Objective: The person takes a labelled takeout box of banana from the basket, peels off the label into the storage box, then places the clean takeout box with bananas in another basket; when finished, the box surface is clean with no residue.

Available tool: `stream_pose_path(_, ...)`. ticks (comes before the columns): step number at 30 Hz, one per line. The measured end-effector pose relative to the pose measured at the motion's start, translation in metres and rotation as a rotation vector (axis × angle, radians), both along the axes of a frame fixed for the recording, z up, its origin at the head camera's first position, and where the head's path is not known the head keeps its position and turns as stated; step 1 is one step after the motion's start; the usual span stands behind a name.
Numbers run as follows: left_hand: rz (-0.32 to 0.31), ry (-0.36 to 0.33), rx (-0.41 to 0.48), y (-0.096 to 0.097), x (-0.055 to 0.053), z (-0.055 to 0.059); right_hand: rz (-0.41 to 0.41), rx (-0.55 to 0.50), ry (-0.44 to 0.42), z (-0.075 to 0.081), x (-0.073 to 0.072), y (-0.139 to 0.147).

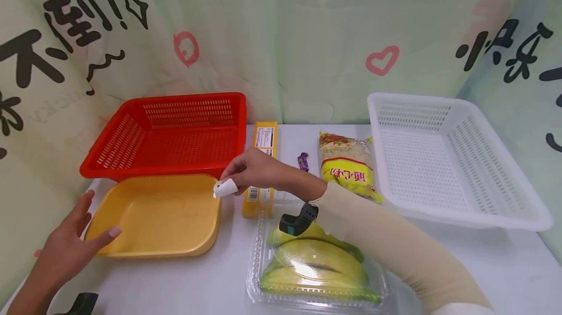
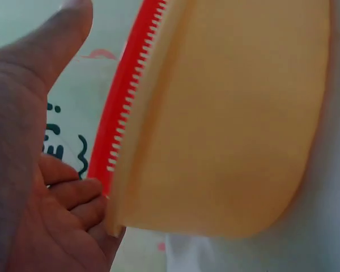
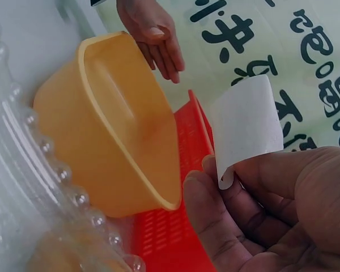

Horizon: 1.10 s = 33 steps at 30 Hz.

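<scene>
My right hand (image 1: 256,171) pinches a small white piece of paper (image 3: 249,122) between thumb and fingers, its lower end curled over. In the head view this hand hovers at the right rim of an orange-yellow plastic basin (image 1: 153,217) and overlaps a long yellow box (image 1: 265,132). My left hand (image 1: 70,237) stands at the basin's left side, thumb stretched over the rim and fingers extended outside it. From the left wrist, the fingers (image 2: 73,198) show right at the basin's edge. No loose thing lies inside the basin.
Behind the basin stands a red basket (image 1: 189,149). A clear lidded container (image 1: 254,276) of bananas (image 1: 311,261) sits in front. A purple-wrapped candy (image 1: 303,161), a bag of dry pasta (image 1: 347,164) and a white basket (image 1: 421,168) are on the right. Printed curtains surround the table.
</scene>
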<state>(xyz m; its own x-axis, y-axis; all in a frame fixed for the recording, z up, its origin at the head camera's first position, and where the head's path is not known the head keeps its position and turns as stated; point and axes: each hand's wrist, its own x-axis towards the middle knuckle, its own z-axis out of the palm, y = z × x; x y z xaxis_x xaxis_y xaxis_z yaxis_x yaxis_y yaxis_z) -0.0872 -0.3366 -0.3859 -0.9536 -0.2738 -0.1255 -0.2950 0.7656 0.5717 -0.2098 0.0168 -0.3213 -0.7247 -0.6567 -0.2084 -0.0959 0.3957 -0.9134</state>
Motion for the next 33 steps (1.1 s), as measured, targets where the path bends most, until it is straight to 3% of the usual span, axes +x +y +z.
stream_pose_path(6, -0.151, -0.062, -0.011, -0.009, 0.000, -0.008, 0.003, -0.006, -0.003, -0.002, -0.002, -0.006)
stream_pose_path(11, -0.228, -0.072, -0.047, -0.010, 0.000, -0.009, -0.011, 0.009, 0.009, -0.006, -0.001, -0.010)
stream_pose_path(20, -0.237, -0.125, -0.104, -0.012, -0.002, -0.012, -0.009, 0.041, 0.041, -0.012, -0.001, -0.015)
stream_pose_path(26, -0.250, -0.108, -0.101, -0.013, -0.003, -0.011, -0.014, 0.049, 0.063, -0.014, -0.002, -0.019)
stream_pose_path(33, -0.265, -0.087, -0.069, -0.013, -0.003, -0.010, -0.042, 0.087, 0.021, -0.018, -0.004, -0.023)
